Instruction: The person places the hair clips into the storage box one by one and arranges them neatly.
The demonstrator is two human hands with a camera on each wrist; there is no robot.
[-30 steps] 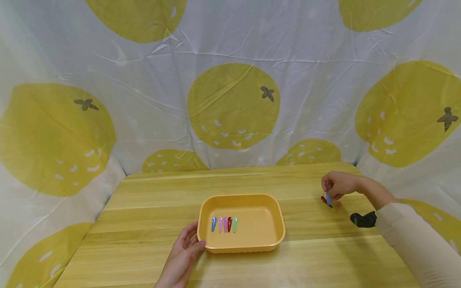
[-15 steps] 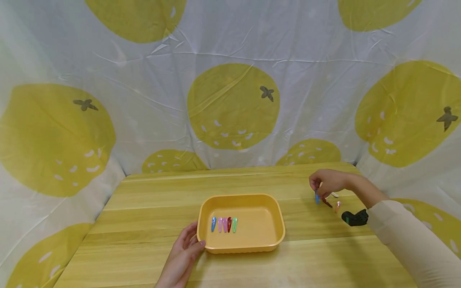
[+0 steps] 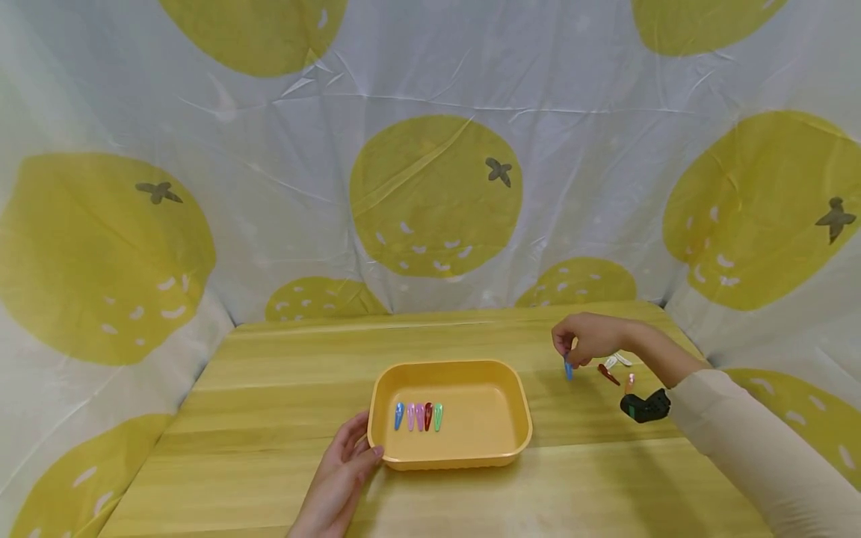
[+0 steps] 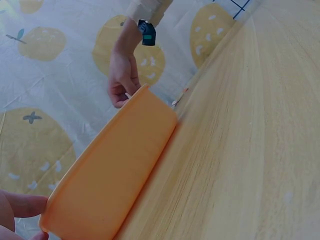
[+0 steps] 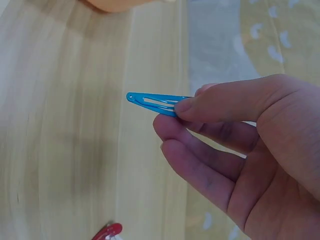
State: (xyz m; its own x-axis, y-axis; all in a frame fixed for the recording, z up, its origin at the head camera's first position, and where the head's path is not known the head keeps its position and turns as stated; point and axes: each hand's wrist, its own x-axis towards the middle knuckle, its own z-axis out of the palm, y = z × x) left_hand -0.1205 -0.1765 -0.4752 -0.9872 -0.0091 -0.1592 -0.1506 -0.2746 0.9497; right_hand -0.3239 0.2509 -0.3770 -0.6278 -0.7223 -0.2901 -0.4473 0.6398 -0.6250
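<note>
My right hand [image 3: 592, 336] pinches a blue snap hair clip [image 5: 155, 102] between thumb and fingers, held over the table to the right of the tray. In the head view, my left hand [image 3: 341, 471] grips the near left corner of the yellow-orange plastic tray [image 3: 471, 459], thumb over its rim. On the tray floor, toward the left, several hair clips lie in a row: a blue clip [image 3: 400, 416], two pink clips [image 3: 415, 417], a red clip [image 3: 427, 416] and a green clip [image 3: 439, 417].
Beneath my right forearm, a dark red clip [image 3: 608, 374], an orange clip [image 3: 629, 383] and white clips [image 3: 617, 361] lie on the wooden table [image 3: 269, 388]. A black wrist device [image 3: 646, 406] sits at my right sleeve. A lemon-print cloth [image 3: 282, 187] hangs behind the table.
My right hand has lifted the blue clip away from the loose clips and moved left toward the tray, uncovering the red and white clips. My left hand stays on the tray.
</note>
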